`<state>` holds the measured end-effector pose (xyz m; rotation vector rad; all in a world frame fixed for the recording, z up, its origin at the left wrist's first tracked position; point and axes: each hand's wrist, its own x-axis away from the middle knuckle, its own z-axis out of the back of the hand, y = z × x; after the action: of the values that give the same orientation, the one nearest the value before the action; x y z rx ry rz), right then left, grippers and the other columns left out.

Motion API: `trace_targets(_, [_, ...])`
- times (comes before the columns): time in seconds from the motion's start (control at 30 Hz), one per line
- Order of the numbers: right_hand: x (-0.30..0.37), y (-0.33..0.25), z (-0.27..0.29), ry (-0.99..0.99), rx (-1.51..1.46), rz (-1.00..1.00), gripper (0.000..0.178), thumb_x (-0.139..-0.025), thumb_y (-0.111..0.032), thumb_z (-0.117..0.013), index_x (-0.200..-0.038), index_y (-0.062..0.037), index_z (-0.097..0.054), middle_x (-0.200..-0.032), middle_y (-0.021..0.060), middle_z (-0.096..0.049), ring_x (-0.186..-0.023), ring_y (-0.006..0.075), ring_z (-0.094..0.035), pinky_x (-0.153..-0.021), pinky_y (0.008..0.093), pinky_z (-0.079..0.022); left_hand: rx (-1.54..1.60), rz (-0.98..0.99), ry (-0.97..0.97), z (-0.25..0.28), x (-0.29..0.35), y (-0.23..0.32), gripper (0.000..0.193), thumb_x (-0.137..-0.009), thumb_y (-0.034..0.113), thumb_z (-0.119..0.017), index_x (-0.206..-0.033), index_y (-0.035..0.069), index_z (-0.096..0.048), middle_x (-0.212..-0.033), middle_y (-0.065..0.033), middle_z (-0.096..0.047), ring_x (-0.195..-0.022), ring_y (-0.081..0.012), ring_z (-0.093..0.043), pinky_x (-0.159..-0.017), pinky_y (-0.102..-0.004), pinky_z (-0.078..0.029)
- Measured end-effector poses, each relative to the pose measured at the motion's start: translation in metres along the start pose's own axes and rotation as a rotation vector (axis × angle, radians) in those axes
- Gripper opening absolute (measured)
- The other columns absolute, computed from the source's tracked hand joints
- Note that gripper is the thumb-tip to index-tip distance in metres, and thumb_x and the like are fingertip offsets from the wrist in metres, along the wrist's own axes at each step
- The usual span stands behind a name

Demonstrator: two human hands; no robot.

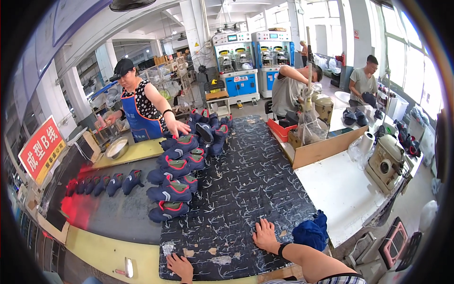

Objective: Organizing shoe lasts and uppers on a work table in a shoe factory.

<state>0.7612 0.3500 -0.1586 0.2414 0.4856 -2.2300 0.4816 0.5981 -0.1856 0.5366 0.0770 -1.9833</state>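
Observation:
My left hand (180, 268) lies flat with fingers spread near the front left corner of the black patterned tabletop (246, 189). Farther right, my right hand (266, 235) also rests palm down on it, fingers apart, a dark band on its wrist. Neither hand holds anything. A crumpled dark blue cloth (309, 233) sits just right of my right hand. Beyond my left hand, navy shoes with red-trimmed collars are stacked along the tabletop's left edge, the nearest shoe (169, 211) in front. A co-worker's hand (178, 128) reaches over the far part of the stack.
Left, a conveyor belt (118, 208) carries a row of dark shoe uppers (114, 184) under red light. A handled tool (126, 268) lies on the yellow ledge (94, 248). At right stand a white table (331, 189) and a sewing machine (385, 163). Two people work beyond.

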Motion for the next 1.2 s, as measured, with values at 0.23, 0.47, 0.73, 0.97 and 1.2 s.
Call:
trace_targets(0.23, [0.0, 0.001, 0.001, 0.027, 0.002, 0.006, 0.049, -0.082, -0.028, -0.054, -0.119, 0.0035, -0.049, -0.128, 0.0274, -0.044, -0.123, 0.0385, -0.037, -0.101, 0.0499, -0.025, -0.03, 0.056, -0.118, 0.017, -0.002, 0.011, 0.042, -0.093, 0.032, -0.043, -0.121, 0.002, -0.049, -0.13, -0.0219, -0.045, -0.118, -0.0396, -0.042, -0.098, -0.0555, -0.03])
trace_targets(0.47, [0.001, 0.0, 0.003, 0.066, -0.02, 0.026, 0.047, -0.081, -0.027, -0.056, -0.117, 0.0037, -0.049, -0.124, 0.0272, -0.045, -0.12, 0.0393, -0.039, -0.099, 0.0497, -0.027, -0.04, 0.043, -0.138, 0.028, -0.001, 0.014, 0.041, -0.092, 0.028, -0.044, -0.122, 0.001, -0.049, -0.131, -0.0233, -0.044, -0.122, -0.0386, -0.039, -0.098, -0.0531, -0.029])
trace_targets(0.73, [0.0, 0.0, 0.002, 0.043, -0.003, 0.018, 0.048, -0.082, -0.029, -0.054, -0.117, 0.0038, -0.05, -0.127, 0.0277, -0.044, -0.122, 0.038, -0.037, -0.1, 0.0486, -0.025, -0.025, 0.043, -0.108, 0.02, -0.002, 0.011, 0.043, -0.092, 0.031, -0.044, -0.122, 0.001, -0.05, -0.131, -0.023, -0.045, -0.122, -0.0388, -0.039, -0.098, -0.055, -0.028])
trace_targets(0.97, [-0.002, -0.001, 0.003, 0.033, -0.012, 0.006, 0.048, -0.082, -0.029, -0.054, -0.118, 0.0026, -0.05, -0.127, 0.0271, -0.044, -0.122, 0.0381, -0.037, -0.1, 0.0494, -0.026, 0.001, 0.053, -0.11, 0.029, -0.004, 0.014, 0.043, -0.092, 0.029, -0.044, -0.122, -0.001, -0.049, -0.131, -0.0233, -0.044, -0.124, -0.038, -0.037, -0.098, -0.0549, -0.027])
trace_targets(1.2, [0.003, -0.001, -0.003, 0.022, 0.006, 0.009, 0.05, -0.081, -0.029, -0.055, -0.119, 0.0023, -0.049, -0.127, 0.0261, -0.044, -0.123, 0.0379, -0.037, -0.101, 0.0496, -0.025, 0.009, 0.073, -0.176, 0.022, 0.0, 0.007, 0.047, -0.094, 0.032, -0.041, -0.128, -0.001, -0.044, -0.137, -0.0229, -0.038, -0.128, -0.0385, -0.032, -0.101, -0.0549, -0.026])
